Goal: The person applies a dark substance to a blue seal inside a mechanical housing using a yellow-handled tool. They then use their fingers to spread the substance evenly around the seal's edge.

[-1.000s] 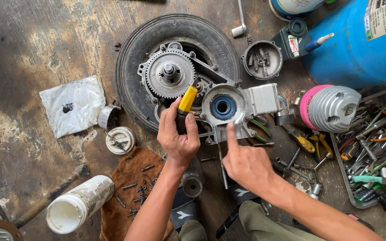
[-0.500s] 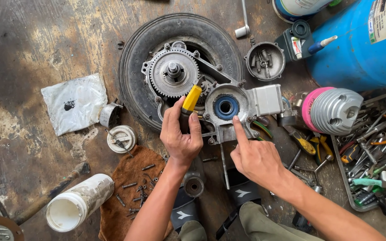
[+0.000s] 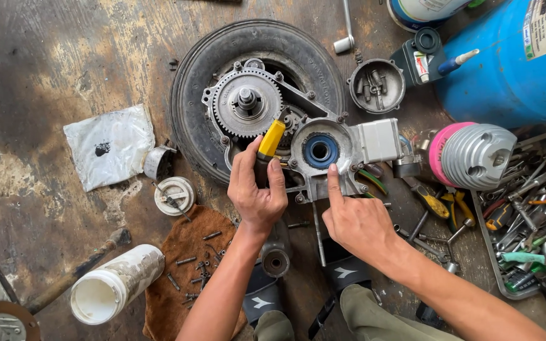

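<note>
Gripping the yellow-handled screwdriver [image 3: 266, 150] tight in the left hand [image 3: 255, 189] beside the engine case [image 3: 323, 155] on the floor, w/ right hand [image 3: 355, 221] empty, its index finger now moved up onto the blue seal's [image 3: 321, 150] rim vs 1 sec ago.

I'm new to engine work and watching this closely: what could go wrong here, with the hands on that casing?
1. The right hand has its index fingertip at the blue seal; if the yellow-handled tool in the left hand slips, it may jab that finger or scar the seal.
2. Loose screws on the brown rag could scatter if knocked.
</note>
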